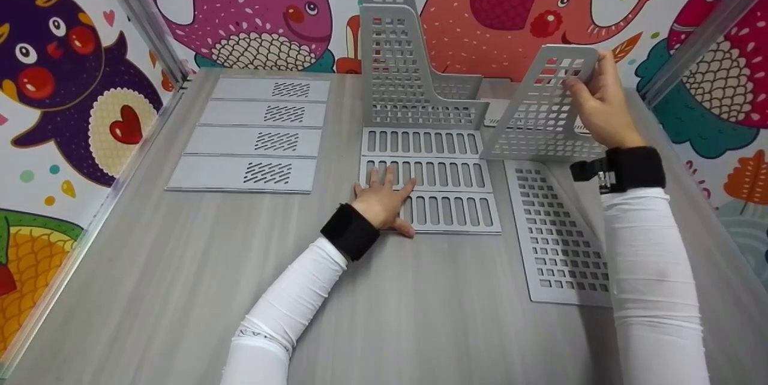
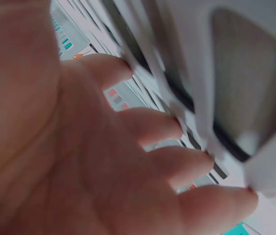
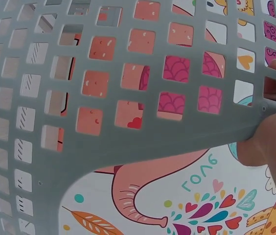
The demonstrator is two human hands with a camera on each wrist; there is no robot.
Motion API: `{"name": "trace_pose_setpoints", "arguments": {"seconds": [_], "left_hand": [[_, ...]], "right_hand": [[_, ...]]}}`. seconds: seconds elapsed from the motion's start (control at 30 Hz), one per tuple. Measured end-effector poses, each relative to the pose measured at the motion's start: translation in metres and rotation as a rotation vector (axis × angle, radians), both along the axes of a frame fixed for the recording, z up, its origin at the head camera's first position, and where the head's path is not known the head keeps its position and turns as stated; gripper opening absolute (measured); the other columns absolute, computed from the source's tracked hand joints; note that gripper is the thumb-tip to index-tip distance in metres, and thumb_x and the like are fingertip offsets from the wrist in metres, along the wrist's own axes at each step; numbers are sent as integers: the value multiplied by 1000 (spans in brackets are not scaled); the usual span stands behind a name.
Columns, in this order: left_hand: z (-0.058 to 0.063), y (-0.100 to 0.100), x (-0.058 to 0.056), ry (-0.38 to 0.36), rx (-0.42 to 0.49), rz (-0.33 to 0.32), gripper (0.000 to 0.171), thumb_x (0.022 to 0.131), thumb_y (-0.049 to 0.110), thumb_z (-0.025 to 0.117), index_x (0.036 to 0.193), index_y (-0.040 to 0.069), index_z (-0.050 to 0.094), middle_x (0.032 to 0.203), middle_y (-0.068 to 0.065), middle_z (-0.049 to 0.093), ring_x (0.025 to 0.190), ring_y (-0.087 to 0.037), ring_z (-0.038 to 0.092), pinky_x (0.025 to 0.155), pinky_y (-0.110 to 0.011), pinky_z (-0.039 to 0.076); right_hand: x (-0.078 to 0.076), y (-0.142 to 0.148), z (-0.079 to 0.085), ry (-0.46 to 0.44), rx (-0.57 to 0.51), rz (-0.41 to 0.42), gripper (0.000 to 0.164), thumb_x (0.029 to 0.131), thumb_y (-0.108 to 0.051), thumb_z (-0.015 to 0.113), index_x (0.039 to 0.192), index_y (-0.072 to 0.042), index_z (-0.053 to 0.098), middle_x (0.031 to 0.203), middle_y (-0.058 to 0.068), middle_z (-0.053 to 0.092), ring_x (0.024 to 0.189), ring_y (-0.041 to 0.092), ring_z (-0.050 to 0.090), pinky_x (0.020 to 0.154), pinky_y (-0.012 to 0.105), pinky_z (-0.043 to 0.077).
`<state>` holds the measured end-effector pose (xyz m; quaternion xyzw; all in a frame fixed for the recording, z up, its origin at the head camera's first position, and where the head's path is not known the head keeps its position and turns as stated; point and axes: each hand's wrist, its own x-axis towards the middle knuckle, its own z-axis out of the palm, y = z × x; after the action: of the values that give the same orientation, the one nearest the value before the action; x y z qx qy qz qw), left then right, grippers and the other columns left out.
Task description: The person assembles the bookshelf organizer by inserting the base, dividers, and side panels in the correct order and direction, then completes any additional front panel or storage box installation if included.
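Observation:
My left hand (image 1: 381, 205) lies with spread fingers on the left end of the slotted grey panels (image 1: 493, 224), which form several rows on the table. In the left wrist view its fingertips (image 2: 243, 199) touch the slotted edge. My right hand (image 1: 605, 106) pinches the upper right edge of a grey perforated side panel (image 1: 552, 56), thumb on the near face. That panel stands upright, slightly tilted, right of the slotted rows. The right wrist view shows the thumb (image 3: 275, 142) against the panel (image 3: 108, 154). Two similar side panels (image 1: 390, 11) stand upright behind the slotted rows.
Another perforated side panel (image 1: 567, 296) lies flat at the right, partly under my right forearm. Several plain panels with slanted slits (image 1: 222, 172) lie in rows at the left. White pieces (image 1: 497, 90) lie behind the held panel. Cartoon-printed walls (image 1: 462, 55) enclose the grey table (image 1: 420, 313).

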<state>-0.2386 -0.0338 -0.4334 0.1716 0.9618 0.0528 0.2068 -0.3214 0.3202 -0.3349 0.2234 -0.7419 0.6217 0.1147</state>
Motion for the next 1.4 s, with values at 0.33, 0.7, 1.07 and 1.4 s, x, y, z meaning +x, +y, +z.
{"name": "trace_pose_setpoints", "arguments": {"seconds": [0.33,0.7,1.07,1.4], "left_hand": [[1,0,0,-7,2,-2,110,75,63,76,162,31,17,169,-20,1,154,-50,3,114,-74,24],[1,1,1,-5,-1,-3,109,75,64,76,162,32,17,169,-20,2,153,-50,4,114,-74,25],[0,1,0,7,-7,-6,109,74,64,76,161,31,19,169,-20,3,153,-51,6,113,-74,26],[1,-1,-3,-1,-31,-49,111,75,63,77,162,29,18,169,-17,10,152,-54,7,110,-75,29]], "right_hand": [[4,4,1,-10,1,20,31,103,-4,49,133,-11,42,134,13,59,118,22,60,97,21,52],[3,2,2,12,25,21,34,102,2,46,134,-9,43,128,14,61,112,18,62,93,20,53],[0,8,-12,-117,449,-114,45,107,-14,42,151,-18,30,144,13,53,121,16,57,102,23,47],[-4,17,-55,-258,624,-180,41,109,-16,34,142,8,25,141,36,45,133,51,44,112,65,32]]}}
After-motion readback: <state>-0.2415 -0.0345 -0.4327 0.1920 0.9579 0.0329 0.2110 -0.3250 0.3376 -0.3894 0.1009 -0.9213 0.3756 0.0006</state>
